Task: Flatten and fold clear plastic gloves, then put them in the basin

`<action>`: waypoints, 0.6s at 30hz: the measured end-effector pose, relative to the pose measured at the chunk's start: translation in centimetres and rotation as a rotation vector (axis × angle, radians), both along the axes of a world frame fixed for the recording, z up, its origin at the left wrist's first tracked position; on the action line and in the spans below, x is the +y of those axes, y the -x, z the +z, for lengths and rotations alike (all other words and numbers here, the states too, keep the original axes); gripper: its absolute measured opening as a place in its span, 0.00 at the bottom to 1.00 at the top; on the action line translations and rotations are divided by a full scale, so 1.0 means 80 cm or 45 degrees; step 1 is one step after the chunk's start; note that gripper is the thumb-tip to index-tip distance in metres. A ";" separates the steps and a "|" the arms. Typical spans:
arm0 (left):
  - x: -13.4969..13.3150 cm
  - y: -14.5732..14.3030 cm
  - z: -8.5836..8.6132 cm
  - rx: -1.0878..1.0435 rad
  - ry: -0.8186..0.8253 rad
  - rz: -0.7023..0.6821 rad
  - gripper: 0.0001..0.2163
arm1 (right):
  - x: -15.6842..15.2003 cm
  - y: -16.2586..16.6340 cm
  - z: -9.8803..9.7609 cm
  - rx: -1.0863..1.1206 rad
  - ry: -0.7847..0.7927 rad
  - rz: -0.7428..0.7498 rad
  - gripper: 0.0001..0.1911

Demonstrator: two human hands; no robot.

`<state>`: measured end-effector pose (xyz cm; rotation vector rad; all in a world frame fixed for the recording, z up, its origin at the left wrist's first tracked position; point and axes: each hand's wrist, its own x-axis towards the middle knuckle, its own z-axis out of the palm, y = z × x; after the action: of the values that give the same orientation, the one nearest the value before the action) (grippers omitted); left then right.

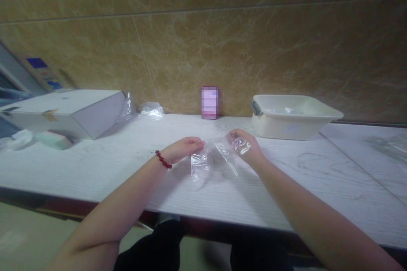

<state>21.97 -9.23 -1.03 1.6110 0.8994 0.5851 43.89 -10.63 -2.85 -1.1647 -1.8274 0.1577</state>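
A clear plastic bag (201,164) is stretched between my two hands, just above the white wood-grain table (286,186). My left hand (188,147), with a red bead bracelet at the wrist, pinches one side of it between thumb and fingers. On the other side my right hand (244,146) grips the plastic, and part of the film lies over its fingers. Whether the bag holds anything cannot be made out. Folds of film hang down below both hands.
At the right stands a cream plastic tub (286,125) with a grey handle. A white box (79,110) is at the left, near crumpled clear plastic (151,111) and a pale green block (53,139). A phone (210,102) leans against the tiled wall (203,42).
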 end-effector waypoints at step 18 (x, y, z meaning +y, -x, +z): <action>0.020 0.007 -0.016 0.058 -0.129 0.009 0.15 | -0.006 0.003 0.009 0.113 0.236 -0.020 0.06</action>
<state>21.41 -7.64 -2.34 1.7184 0.9220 0.6092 43.67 -11.10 -2.14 -1.2788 -1.7533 0.3704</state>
